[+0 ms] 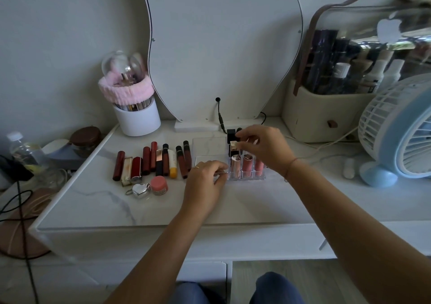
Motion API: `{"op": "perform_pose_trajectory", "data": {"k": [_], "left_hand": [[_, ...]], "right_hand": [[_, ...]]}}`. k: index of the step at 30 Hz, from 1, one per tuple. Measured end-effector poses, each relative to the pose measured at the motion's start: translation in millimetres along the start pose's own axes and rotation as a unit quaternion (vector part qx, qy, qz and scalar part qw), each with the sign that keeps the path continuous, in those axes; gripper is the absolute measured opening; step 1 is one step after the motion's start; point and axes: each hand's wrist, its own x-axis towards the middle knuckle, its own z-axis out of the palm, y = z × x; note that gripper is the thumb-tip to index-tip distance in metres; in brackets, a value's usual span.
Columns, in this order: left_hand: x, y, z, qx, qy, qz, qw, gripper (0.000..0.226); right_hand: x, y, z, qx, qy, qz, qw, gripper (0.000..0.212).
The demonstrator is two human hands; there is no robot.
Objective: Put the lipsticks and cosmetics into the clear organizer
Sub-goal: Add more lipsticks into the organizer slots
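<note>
We sat at the white marble table (98, 201) with the clear organizer (210, 148) just before the mirror (221, 47). Our left hand (205, 181) curled its fingers on the organizer's front edge. Our right hand (264, 147) pinched a dark lipstick (232, 136) in its fingertips over the back right compartments. Three pink lipsticks (247, 165) stood upright in the front right row. To the left of the organizer, a row of red and brown lipsticks (151, 161) lay on the table with a yellow tube (173, 165) among them. Near these, toward us, sat a pink jar (159, 185) and a silver heart case (140, 190). A blue fan (401, 129) stood at the far right.
</note>
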Motion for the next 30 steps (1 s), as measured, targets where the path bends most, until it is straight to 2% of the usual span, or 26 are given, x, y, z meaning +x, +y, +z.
{"op": "perform_pose_trajectory", "data": {"k": [3,6,10,14,17,20,26,30], "left_hand": [[-0.3,0.6,-0.1,0.005,0.004,0.006,1.000,0.017],[0.1,0.8,0.3,0.005,0.004,0.008,1.000,0.017],[0.6,1.6,0.1,0.006,0.005,0.010,1.000,0.016],[0.4,2.8,-1.0,0.009,-0.001,0.007,1.000,0.015],[0.1,3.1,-1.6,0.012,-0.005,0.006,1.000,0.015],[0.0,2.8,-1.5,0.016,-0.007,0.008,1.000,0.015],[0.5,1.7,-1.2,0.017,-0.002,0.009,1.000,0.014],[0.4,1.7,-0.8,0.014,0.000,0.013,1.000,0.016]], "right_hand": [[-4.3,21.4,-14.6,0.075,0.066,0.069,0.993,0.024],[-11.6,49.6,-23.2,0.091,0.099,0.139,0.981,0.023],[-16.1,72.1,-13.6,0.070,0.051,0.179,0.980,0.028],[-7.3,76.6,1.0,0.057,-0.029,0.194,0.979,0.037],[0.2,74.5,4.5,0.052,-0.071,0.173,0.981,0.038],[3.2,72.6,1.3,0.035,-0.105,0.137,0.984,0.028],[-4.2,78.7,-13.0,-0.032,-0.164,0.132,0.977,0.043],[-9.3,84.1,-25.4,-0.104,-0.191,0.177,0.960,0.049]]}}
